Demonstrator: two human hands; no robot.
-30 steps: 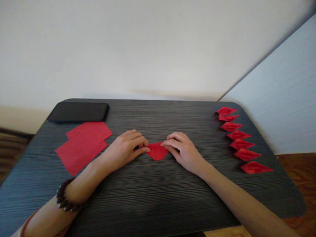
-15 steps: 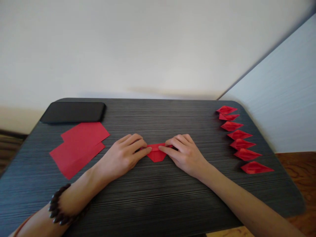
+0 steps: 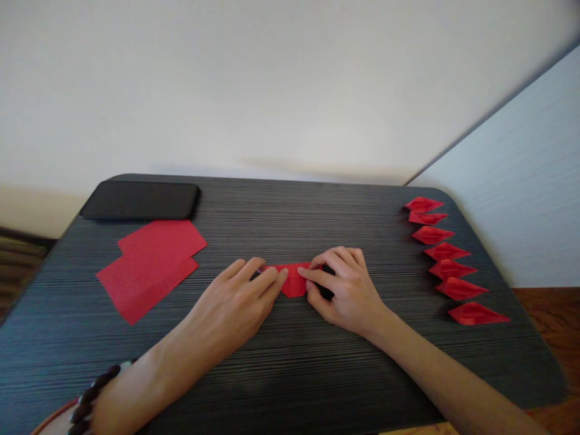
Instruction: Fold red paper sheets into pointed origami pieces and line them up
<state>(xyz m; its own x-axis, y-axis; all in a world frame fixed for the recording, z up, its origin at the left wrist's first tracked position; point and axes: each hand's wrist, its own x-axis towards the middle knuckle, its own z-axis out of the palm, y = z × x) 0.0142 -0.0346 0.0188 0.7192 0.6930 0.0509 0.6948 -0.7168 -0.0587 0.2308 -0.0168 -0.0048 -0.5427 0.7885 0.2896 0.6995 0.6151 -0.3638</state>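
Note:
A small folded red paper piece (image 3: 293, 281) lies in the middle of the dark striped table (image 3: 290, 362). My left hand (image 3: 235, 305) rests beside it with fingers stretched forward, the fingertips pressing flat on the paper's left part. My right hand (image 3: 347, 290) has curled fingers pinching the paper's right edge against the table. A dark bead bracelet (image 3: 88, 402) sits on my left wrist. Most of the paper is hidden under the fingers.
Flat red paper sheets (image 3: 149, 263) lie overlapped at the left. A black phone (image 3: 140, 200) rests at the back left corner. Several folded red paper pieces (image 3: 446, 260) form a row along the right edge. A pale wall stands behind.
Both hands have closed in over the red paper, covering more of it. My left fingers slid forward and flattened on it. The view shifted slightly.

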